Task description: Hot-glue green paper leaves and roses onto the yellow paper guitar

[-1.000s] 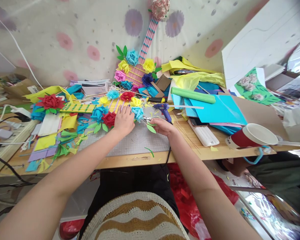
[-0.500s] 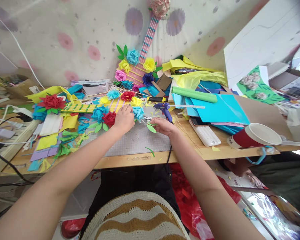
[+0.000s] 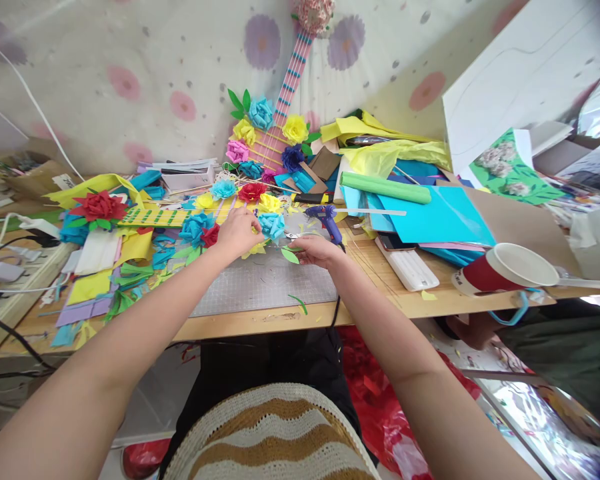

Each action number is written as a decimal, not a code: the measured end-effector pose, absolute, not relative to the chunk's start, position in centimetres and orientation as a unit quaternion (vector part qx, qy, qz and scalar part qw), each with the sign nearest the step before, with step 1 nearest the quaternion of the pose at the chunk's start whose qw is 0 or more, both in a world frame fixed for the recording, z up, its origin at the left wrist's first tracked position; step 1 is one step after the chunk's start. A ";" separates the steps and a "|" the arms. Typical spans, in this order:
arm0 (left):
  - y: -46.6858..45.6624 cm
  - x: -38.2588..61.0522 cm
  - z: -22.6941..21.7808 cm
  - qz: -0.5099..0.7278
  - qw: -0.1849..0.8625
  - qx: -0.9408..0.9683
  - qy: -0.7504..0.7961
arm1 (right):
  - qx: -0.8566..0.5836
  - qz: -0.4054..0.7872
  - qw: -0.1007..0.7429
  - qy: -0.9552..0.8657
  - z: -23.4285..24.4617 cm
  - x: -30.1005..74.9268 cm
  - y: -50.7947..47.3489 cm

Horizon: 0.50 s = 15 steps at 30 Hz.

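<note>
A yellow paper guitar (image 3: pixel 160 217) lies across the table, with a red paper flower (image 3: pixel 100 205) on its neck end and blue, red and yellow flowers around its body. Over the body is my left hand (image 3: pixel 239 233), its fingers curled between a red flower (image 3: pixel 211 235) and a light blue flower (image 3: pixel 272 226); whatever they pinch is hidden. My right hand (image 3: pixel 314 251) is closed on a green paper leaf (image 3: pixel 290 255), which sticks out to the left from the fingertips. Just beyond that hand a blue glue gun (image 3: pixel 326 217) rests on the table. Scissors (image 3: pixel 291 236) lie partly hidden beside the fingers.
A grey cutting mat (image 3: pixel 260 287) lies under the hands. A pink flowered guitar (image 3: pixel 285 100) leans on the wall. To the right are blue paper sheets (image 3: pixel 445 217), a white box-like object (image 3: pixel 407 263) and a paper cup (image 3: pixel 505 270). A power strip (image 3: pixel 25 280) is at left.
My left hand has shifted slightly left and down over the guitar body. The right hand still holds the leaf, now a little further left. The whole view has also shifted slightly.
</note>
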<state>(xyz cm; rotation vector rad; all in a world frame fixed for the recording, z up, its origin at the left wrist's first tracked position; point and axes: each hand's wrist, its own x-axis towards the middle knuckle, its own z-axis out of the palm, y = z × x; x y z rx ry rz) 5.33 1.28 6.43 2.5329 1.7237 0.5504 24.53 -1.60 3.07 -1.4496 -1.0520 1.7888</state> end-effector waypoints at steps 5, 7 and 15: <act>1.2 4.6 6.7 0.211 -0.008 0.815 0.539 | -0.550 0.676 0.291 -0.394 3.1 24.1 -1.4; 0.9 4.5 6.7 0.195 -0.026 0.840 0.506 | -0.551 0.673 0.284 -0.404 3.2 24.1 -1.4; -0.6 6.1 6.7 0.096 -0.081 0.879 0.461 | -0.553 0.660 0.286 -0.420 2.9 25.2 -1.4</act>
